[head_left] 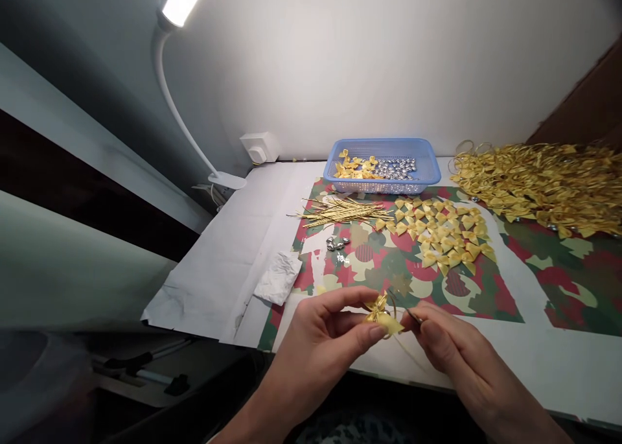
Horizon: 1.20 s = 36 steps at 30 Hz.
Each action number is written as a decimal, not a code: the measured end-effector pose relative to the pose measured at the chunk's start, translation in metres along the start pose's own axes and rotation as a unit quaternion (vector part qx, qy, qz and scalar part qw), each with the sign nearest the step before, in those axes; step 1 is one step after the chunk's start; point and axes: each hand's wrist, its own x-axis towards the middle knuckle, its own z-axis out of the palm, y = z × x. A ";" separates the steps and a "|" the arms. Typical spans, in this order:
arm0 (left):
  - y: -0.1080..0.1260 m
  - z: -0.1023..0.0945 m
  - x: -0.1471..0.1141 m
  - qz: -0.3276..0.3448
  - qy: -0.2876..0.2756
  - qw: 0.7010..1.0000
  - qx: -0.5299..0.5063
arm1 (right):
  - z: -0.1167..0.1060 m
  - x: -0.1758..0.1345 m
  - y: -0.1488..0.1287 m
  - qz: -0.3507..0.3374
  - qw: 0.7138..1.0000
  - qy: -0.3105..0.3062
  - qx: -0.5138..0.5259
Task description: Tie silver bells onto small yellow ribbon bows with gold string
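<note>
Here | left hand (323, 337): one yellow bow (381, 314) | one blue basket (427, 164)

Room just beyond hands (311, 343) (457, 353), basket (383, 186) farther back, gold heap (544, 181) blocking right

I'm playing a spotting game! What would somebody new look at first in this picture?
Probably the big, shiny heap of yellow ribbon bows at the far right. The glowing white desk lamp at the upper left would catch the eye too. Near the front, the left hand pinches one yellow bow, with the right hand close beside it.
</note>
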 end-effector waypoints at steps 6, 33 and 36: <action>0.008 -0.001 0.002 -0.053 -0.014 0.996 -0.070 | -0.004 0.000 0.006 0.043 0.989 0.114 -0.080; -0.015 0.008 0.018 0.406 0.094 0.851 0.321 | 0.015 0.016 0.000 -0.185 0.962 0.201 -0.026; -0.011 0.008 0.019 0.396 0.069 0.863 0.306 | 0.013 0.020 -0.001 -0.214 0.949 0.219 -0.070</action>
